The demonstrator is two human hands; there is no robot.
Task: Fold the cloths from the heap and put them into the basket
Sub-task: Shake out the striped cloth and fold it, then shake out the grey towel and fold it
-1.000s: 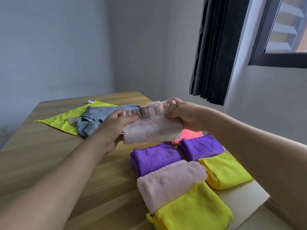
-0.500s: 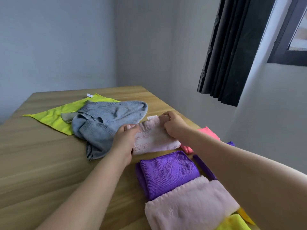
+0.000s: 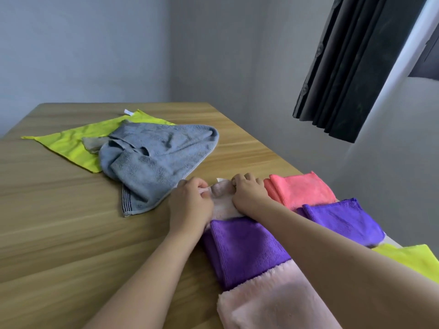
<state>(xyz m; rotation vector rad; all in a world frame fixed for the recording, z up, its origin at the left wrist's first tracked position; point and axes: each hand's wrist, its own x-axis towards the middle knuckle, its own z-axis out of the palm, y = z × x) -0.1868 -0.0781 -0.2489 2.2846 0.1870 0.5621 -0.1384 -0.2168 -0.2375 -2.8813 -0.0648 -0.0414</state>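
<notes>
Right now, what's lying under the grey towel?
A lime-green cloth lies spread flat on the table, partly under the grey towel. Whether anything else sits beneath the towel's bunched middle is hidden.

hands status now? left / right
Left hand: pinching the folded pale pink cloth.
Right hand: fingers curled on the same cloth, holding it against the table.

One camera only, worn on the person's head, looking forward and down across the wooden table (image 3: 71,233) toward the grey wall corner. It sits close: both forearms enter from the bottom edge, reaching away from the lens. The table fills the lower half; the black curtain (image 3: 344,74) hangs above it at upper right.
</notes>
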